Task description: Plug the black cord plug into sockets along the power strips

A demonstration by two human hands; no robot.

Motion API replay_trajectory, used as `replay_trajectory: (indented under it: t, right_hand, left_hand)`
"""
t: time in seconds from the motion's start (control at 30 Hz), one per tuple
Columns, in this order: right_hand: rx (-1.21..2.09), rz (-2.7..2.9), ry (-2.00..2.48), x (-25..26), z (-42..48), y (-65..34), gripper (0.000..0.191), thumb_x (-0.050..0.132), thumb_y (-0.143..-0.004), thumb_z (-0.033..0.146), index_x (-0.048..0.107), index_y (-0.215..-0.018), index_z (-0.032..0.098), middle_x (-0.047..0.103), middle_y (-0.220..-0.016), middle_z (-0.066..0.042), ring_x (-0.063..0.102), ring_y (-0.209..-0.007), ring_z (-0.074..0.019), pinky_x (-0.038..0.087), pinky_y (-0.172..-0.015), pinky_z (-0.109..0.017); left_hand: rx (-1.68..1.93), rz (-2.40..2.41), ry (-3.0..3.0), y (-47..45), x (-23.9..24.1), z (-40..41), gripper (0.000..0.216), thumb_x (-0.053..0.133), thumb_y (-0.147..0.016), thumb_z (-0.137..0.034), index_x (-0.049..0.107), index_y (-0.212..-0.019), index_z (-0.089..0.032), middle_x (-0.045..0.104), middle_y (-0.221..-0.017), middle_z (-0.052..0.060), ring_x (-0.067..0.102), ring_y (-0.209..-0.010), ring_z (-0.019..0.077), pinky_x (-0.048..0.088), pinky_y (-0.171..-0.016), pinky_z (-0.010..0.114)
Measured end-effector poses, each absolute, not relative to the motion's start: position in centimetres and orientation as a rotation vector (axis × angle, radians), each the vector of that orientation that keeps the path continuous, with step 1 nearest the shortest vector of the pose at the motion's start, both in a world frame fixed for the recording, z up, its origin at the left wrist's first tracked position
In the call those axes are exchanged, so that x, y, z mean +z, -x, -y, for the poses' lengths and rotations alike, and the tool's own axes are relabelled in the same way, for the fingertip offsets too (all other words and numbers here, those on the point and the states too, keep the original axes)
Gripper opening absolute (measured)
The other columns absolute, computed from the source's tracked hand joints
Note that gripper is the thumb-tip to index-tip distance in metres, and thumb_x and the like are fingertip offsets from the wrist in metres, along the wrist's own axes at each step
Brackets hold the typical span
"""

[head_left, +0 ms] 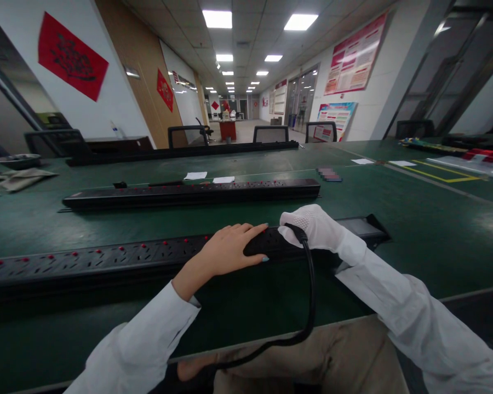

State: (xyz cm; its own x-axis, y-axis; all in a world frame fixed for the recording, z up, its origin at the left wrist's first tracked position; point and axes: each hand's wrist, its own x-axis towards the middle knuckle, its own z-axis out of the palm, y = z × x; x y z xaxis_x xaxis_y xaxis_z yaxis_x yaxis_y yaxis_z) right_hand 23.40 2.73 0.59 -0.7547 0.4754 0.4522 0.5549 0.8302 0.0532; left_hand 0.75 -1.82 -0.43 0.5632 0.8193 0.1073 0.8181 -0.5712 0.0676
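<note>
A long black power strip (119, 257) with a row of sockets and red buttons lies across the green table in front of me. My left hand (232, 248), bare, rests over the strip with its thumb and fingers spread. My right hand (312, 227), in a white dotted glove, grips a black plug (298, 234) at the strip's right part. From the plug a thick black cable (311, 290) hangs down and curves left over my lap. Whether the plug's pins sit in a socket is hidden by the glove.
A second power strip (197, 194) lies parallel behind the first, and a long black bar (181, 154) is farther back. Paper slips (223, 179) lie between them. At the right are a yellow-taped rectangle (443, 174) and red-and-white packaging (487, 157). Chairs (270, 134) stand beyond the table.
</note>
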Motion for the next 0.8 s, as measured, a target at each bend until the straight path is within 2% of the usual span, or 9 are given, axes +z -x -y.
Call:
replay_trajectory:
  t: [0.8]
  right_hand:
    - [-0.237,2.594,0.808,0.91,-2.39,-23.37,0.024,0.038,-0.082,0.032,0.054,-0.070,0.018,0.053,-0.055,0.002,0.044,-0.051,-0.0076,0.027,-0.054,-0.021]
  left_hand:
    - [0.210,-1.450,-2.782,-0.75,-0.56,1.82,0.067,0.036,-0.076,-0.062,0.024,-0.133,-0.028,0.050,-0.117,0.005,0.051,-0.100,0.0232,0.038,-0.087,0.036]
